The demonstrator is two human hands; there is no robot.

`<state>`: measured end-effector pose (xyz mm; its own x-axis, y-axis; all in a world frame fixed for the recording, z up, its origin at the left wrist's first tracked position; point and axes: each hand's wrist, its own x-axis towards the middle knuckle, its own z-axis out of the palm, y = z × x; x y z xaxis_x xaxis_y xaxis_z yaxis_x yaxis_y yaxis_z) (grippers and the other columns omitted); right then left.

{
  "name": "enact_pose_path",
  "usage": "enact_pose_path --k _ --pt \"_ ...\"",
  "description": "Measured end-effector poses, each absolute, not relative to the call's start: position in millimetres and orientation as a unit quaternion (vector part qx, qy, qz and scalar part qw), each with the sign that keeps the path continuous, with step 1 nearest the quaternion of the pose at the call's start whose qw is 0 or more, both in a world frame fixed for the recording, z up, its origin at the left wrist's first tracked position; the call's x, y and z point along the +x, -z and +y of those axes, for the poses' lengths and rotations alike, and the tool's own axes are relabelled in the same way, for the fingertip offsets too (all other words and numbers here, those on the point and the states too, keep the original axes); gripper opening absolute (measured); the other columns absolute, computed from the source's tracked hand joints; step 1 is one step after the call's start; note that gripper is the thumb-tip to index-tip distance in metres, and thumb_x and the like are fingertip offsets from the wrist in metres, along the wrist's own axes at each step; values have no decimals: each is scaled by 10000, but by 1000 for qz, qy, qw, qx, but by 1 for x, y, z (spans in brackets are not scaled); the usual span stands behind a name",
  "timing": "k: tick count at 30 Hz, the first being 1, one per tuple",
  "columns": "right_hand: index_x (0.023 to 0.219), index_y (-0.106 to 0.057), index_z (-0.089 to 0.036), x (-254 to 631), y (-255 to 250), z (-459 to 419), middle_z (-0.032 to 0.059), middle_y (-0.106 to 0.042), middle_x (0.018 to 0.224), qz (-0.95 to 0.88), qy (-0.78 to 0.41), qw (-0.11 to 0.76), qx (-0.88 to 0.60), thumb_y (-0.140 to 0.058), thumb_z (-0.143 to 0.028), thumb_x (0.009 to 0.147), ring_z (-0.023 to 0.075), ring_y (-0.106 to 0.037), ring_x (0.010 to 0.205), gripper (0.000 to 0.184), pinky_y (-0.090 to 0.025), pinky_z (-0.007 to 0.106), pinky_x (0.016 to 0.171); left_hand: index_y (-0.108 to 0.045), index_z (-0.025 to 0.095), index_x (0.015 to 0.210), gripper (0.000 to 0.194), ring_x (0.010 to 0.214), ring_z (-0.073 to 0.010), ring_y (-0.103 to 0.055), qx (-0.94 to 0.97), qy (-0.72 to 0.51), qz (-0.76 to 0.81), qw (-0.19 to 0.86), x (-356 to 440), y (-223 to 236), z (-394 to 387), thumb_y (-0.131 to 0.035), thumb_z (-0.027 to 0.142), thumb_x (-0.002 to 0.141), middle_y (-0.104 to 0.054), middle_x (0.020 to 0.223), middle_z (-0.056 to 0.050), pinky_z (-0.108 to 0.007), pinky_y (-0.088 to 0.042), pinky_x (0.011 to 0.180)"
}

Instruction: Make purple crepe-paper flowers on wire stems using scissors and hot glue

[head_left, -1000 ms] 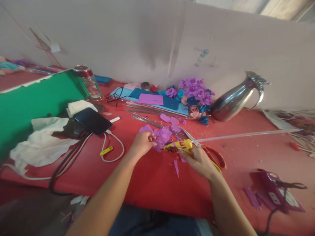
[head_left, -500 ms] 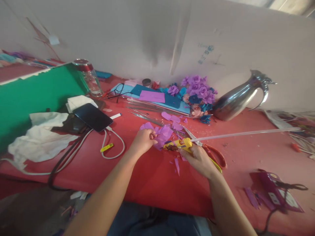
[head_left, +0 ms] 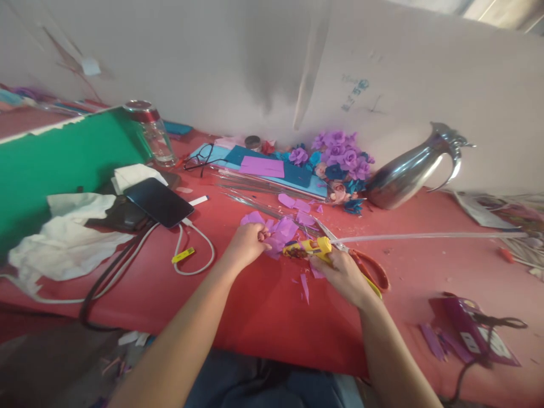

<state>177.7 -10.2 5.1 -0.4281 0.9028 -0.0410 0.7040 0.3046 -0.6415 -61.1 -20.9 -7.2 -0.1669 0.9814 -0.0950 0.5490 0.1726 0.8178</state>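
My right hand (head_left: 340,275) is wrapped round the handle of a yellow hot glue gun (head_left: 317,246), its nozzle pointing left. A long clear glue stick (head_left: 425,235) runs out of its back to the right. My left hand (head_left: 250,243) is closed in a pinch on a purple paper petal (head_left: 283,231) just in front of the nozzle; the fingertips partly hide what is between them. More purple petals (head_left: 254,218) lie right behind this hand. Scissors with red-orange handles (head_left: 376,269) lie partly behind the gun and right hand.
Paper flowers (head_left: 342,153) and a silver jug (head_left: 403,167) stand along the wall. Thin wires (head_left: 250,184) lie before stacked coloured paper (head_left: 262,166). Leftward are a phone (head_left: 159,202), its white cable (head_left: 213,249), crumpled tissue (head_left: 63,249) and a glass bottle (head_left: 155,136). A purple pouch (head_left: 480,328) lies front right.
The far end of the glue stick has dipped a little. Both hands keep almost the same place and grip; the view has shifted very slightly.
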Motion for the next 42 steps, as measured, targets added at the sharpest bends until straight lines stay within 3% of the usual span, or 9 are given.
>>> enact_pose_path --k 5,14,22,28,33,42 --pt "549 -453 -197 178 -4 -9 -19 -478 506 -781 -284 147 -536 -476 -481 823 119 -445 472 396 -269 245 476 -603 182 646 150 633 -163 -583 565 -293 697 331 -61 6 -21 -712 118 564 -607 665 8 -267 -420 619" --pt "578 -477 -201 178 -3 -6 0 -514 545 -786 -271 134 -540 -447 -483 835 142 -480 516 383 -293 247 499 -607 188 660 134 645 -173 -590 573 -288 697 321 -62 8 -21 -691 133 572 -605 673 9 -271 -424 629" --pt "714 -521 -199 177 1 -4 20 -568 643 -784 -265 148 -541 -447 -436 840 171 -525 596 278 -322 256 547 -612 186 679 144 687 -192 -608 569 -288 700 322 -63 11 -20 -665 103 575 -617 688 -3 -282 -426 646" --pt "831 -613 -174 184 -3 4 7 -612 689 -734 -366 240 -520 -540 -421 804 167 -553 633 259 -359 248 562 -589 197 637 108 712 -207 -617 575 -292 691 325 -65 14 -20 -668 147 584 -644 701 -12 -293 -427 659" --pt "848 -580 -165 211 -5 37 -22 -566 640 -640 -440 280 -564 -635 -467 706 127 -501 558 339 -351 228 499 -574 203 625 64 691 -214 -618 575 -288 699 313 -67 12 -21 -631 176 617 -651 676 -14 -303 -424 657" --pt "592 -494 -201 245 20 85 -16 -528 518 -577 -305 246 -717 -539 -205 631 165 -552 559 60 -392 246 524 -628 197 659 105 776 -258 -674 538 -358 671 364 -69 10 -19 -619 298 636 -721 735 -36 -328 -465 727"
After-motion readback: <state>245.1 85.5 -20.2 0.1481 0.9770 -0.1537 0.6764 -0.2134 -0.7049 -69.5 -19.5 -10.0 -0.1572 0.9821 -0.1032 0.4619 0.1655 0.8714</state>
